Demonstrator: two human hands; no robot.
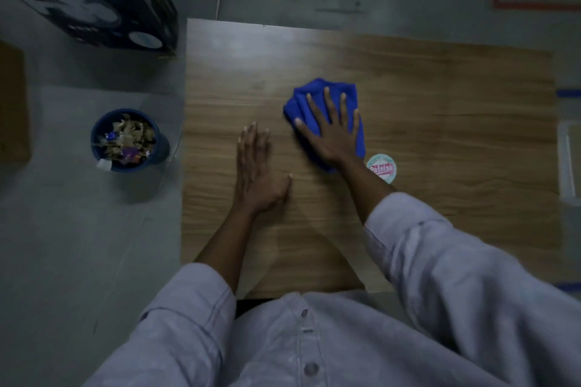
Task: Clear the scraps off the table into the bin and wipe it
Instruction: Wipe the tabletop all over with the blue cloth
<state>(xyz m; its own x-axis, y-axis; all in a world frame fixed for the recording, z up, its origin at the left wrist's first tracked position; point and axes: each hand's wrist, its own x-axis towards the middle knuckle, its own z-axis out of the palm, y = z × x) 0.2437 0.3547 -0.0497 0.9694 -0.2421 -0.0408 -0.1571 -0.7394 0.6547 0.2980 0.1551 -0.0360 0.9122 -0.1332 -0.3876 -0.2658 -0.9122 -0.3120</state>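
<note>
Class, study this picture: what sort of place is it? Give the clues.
Probably a workshop or storeroom, not a home: bare concrete floor, red tape marked on it, and a printed box beside the wooden table.

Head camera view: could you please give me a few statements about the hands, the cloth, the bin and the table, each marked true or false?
1. The right hand presses flat, fingers spread, on the cloth. True.
2. The left hand grips a scrap. False: it lies flat on the table and holds nothing.
3. The bin stands on the floor left of the table, with scraps in it. True.
4. The round label is covered by the cloth. False: it lies bare on the table, beside the right wrist.
5. The cloth is red. False: it is blue.
</note>
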